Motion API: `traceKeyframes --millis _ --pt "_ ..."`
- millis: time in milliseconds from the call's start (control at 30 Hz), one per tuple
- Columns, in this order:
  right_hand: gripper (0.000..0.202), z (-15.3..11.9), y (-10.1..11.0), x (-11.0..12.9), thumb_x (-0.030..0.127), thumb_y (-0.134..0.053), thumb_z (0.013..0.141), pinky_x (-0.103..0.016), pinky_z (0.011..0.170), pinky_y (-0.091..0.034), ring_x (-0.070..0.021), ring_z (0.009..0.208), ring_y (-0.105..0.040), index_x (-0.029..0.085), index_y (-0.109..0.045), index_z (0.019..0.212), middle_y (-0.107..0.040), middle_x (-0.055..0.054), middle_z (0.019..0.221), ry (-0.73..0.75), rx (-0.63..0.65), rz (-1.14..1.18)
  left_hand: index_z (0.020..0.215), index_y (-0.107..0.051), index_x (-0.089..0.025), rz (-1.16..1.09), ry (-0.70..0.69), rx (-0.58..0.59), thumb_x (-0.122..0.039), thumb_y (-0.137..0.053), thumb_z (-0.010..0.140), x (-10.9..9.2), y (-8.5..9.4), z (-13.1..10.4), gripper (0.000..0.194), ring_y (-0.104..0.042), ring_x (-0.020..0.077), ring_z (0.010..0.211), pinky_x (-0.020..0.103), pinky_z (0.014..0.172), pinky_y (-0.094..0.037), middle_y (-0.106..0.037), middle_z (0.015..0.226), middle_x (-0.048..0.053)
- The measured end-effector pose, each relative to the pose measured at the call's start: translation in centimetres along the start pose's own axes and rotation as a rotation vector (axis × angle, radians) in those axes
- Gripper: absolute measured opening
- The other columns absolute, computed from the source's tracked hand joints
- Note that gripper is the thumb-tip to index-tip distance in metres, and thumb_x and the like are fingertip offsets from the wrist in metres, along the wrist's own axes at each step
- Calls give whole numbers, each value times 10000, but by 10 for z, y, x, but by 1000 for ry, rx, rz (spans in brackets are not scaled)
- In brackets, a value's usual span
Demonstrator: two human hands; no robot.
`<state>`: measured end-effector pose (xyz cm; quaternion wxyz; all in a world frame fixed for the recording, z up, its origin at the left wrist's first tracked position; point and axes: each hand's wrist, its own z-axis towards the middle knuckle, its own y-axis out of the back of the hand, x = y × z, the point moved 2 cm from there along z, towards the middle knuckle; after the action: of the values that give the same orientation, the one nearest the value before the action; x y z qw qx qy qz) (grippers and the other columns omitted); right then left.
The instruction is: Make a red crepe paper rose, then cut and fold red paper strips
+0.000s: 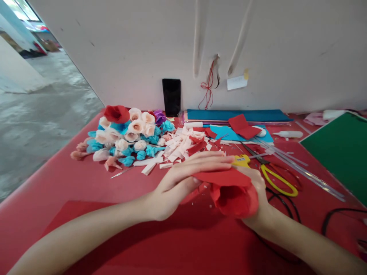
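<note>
A red paper flower (pixel 236 196), its hollow cup facing me, sits in front of my right hand (pixel 259 191). That hand wraps round its back and right side, with most fingers hidden behind the paper. A loose red petal (pixel 226 176) stretches from the flower's top towards the left. My left hand (pixel 183 175) lies along this petal, fingers extended over its far side and thumb at its near edge, so the paper is between them. Just beyond the hands are a yellow glue gun-like tool (pixel 241 160), only partly visible, and yellow-handled scissors (pixel 278 181).
Finished paper flowers (pixel 126 133) are heaped at the back left, beside white and red paper scraps (pixel 183 143). A phone (pixel 172 97) leans on the wall. Blue sheets (pixel 235 115), clear glue sticks (pixel 309 172), a green board (pixel 341 152) and black cable (pixel 289 208) occupy the right.
</note>
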<state>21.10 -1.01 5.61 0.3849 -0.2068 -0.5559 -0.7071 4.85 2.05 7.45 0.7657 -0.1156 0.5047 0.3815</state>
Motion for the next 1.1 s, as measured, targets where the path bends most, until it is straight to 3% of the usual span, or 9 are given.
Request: traceKeyframes --millis 200,333,567,667,767,867,967,1100 --pt "272 1 2 3 192 -362 777 -283 430 -313 -132 446 -371 206 -458 523 -447 -24 497 138 -121 -104 1263 -523 -307 -34 56 15 -393 -321 954 1 -4 -2 378 -347 216 1340 391 1163 -268 -487 1365 -39" --pt "269 4 4 11 167 -385 777 -263 400 -315 -114 414 -381 200 -403 511 -454 -11 473 213 -174 -137 1258 -530 -280 7 24 29 -358 -331 956 -3 -6 2 370 -370 213 1326 393 1147 -289 -501 1354 -12" --pt "262 5 6 17 126 -381 767 -220 359 -277 -87 360 -362 197 -382 514 -439 22 433 361 -294 -182 1236 -552 -257 56 -60 -59 -146 -577 836 1 -10 2 416 -424 207 1281 353 1082 -366 -595 1248 31" --pt "271 5 7 19 115 -405 774 -211 355 -262 -78 348 -357 191 -397 515 -446 26 427 400 -307 -220 1229 -559 -271 79 4 -88 -121 -583 826 3 -11 1 431 -436 197 1272 316 1068 -380 -594 1248 21" --pt "291 6 7 21 176 -444 798 -211 341 -216 -66 333 -319 184 -412 509 -421 32 412 423 -305 -255 1099 -647 -252 28 74 -195 -163 -586 827 2 -9 1 293 -524 219 1182 303 980 -464 -624 1192 27" --pt "251 6 7 24 240 -523 811 -189 365 -251 -53 362 -357 175 -492 571 -462 41 450 411 -268 -245 844 -695 -207 -35 111 -293 -171 -583 822 -1 -6 3 120 -634 192 953 278 835 -533 -696 896 13" --pt "106 5 5 25 223 -549 819 -153 393 -304 -43 379 -405 169 -603 745 -490 56 471 316 -191 -147 666 -636 -179 -66 131 -334 -142 -587 808 -2 -3 5 154 -637 158 834 241 773 -535 -610 599 -22" --pt "168 4 4 24 204 -490 858 -150 395 -335 -57 361 -432 178 -654 890 -489 64 429 187 -100 -31 697 -629 -180 -144 126 -306 -145 -576 827 -4 -3 6 145 -621 136 795 215 753 -518 -579 580 -32"
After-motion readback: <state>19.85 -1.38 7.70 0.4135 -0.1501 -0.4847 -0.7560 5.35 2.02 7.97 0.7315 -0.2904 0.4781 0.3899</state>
